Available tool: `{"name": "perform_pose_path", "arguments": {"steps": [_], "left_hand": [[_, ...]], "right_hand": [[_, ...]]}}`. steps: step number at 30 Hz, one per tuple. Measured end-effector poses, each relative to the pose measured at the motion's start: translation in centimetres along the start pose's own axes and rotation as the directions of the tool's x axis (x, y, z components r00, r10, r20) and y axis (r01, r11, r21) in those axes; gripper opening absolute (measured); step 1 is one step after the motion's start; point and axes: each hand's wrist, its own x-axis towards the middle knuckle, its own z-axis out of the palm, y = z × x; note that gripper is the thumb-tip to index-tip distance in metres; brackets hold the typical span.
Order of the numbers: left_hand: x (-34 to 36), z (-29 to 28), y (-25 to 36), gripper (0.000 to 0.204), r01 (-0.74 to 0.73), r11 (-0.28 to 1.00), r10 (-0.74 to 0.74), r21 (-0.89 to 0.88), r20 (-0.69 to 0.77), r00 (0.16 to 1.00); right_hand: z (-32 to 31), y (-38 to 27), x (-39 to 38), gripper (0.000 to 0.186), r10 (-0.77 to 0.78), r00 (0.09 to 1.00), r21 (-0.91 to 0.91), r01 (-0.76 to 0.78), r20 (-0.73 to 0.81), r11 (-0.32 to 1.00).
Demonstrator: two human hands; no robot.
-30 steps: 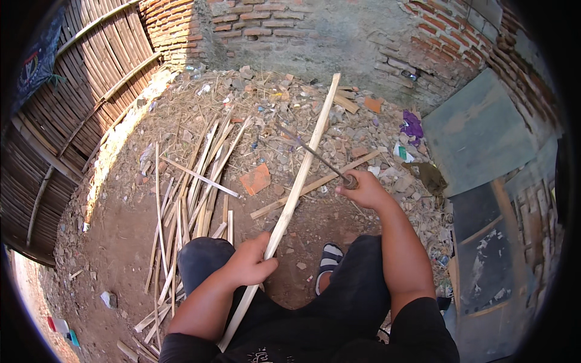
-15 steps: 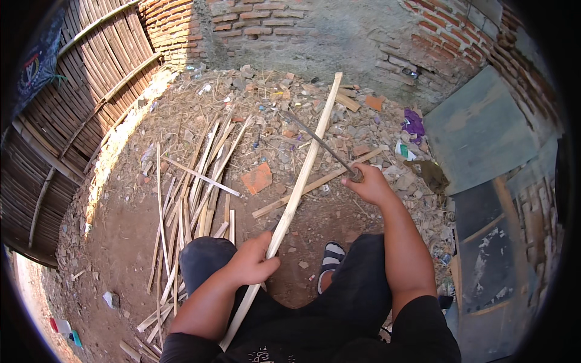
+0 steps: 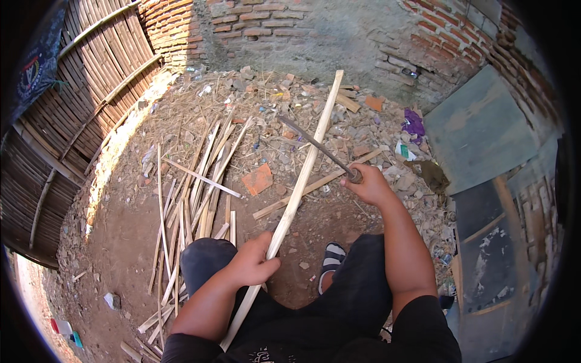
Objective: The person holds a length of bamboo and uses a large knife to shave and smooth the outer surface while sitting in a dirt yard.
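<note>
A long pale wooden strip (image 3: 300, 187) runs diagonally up from my lap, with my left hand (image 3: 257, 260) closed round its lower part beside my left knee. My right hand (image 3: 363, 184) grips the handle of a long, thin dark blade (image 3: 330, 154), which slants up to the left across the upper part of the strip. Whether blade and strip touch, I cannot tell. Beneath them another wooden slat (image 3: 272, 209) lies on the rubble, near a broken orange tile (image 3: 257, 179).
A loose pile of thin strips (image 3: 203, 181) lies left on dirt and rubble (image 3: 109, 242). A bamboo panel (image 3: 97, 54) stands left, a brick wall (image 3: 290, 30) ahead, grey boards (image 3: 478, 127) lean at right. My sandalled foot (image 3: 331, 260) is below.
My right hand and the blade have shifted slightly up and right since a second ago, and the blade's tip has moved a little. The strip in my left hand has barely moved.
</note>
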Motion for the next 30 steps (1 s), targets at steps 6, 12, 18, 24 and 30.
{"name": "perform_pose_path", "arguments": {"steps": [6, 12, 18, 24, 30], "left_hand": [[-0.2, 0.0, -0.4, 0.032, -0.04, 0.999, 0.04, 0.006, -0.03, 0.999], [-0.1, -0.1, -0.4, 0.033, -0.032, 0.999, 0.032, 0.021, -0.01, 0.999], [0.0, 0.1, -0.1, 0.034, -0.042, 0.999, 0.042, 0.013, -0.009, 0.999], [-0.3, -0.2, -0.3, 0.032, -0.017, 0.999, 0.018, 0.027, -0.023, 1.0], [0.0, 0.3, -0.4, 0.032, -0.036, 0.999, 0.035, -0.004, -0.025, 0.999]], "right_hand": [[0.1, -4.6, -1.0, 0.037, -0.212, 0.916, -0.102, 0.26, 0.339, 0.96], [0.0, -1.1, 0.5, 0.041, 0.004, 0.997, -0.022, -0.002, 0.072, 1.0], [-0.3, -1.5, -0.4, 0.039, -0.091, 0.978, 0.021, 0.089, 0.186, 0.996], [-0.3, -4.2, -0.1, 0.042, -0.13, 0.914, -0.07, 0.169, 0.386, 0.983], [-0.7, -0.4, 0.5, 0.043, 0.046, 0.996, 0.008, -0.046, 0.075, 0.999]]}}
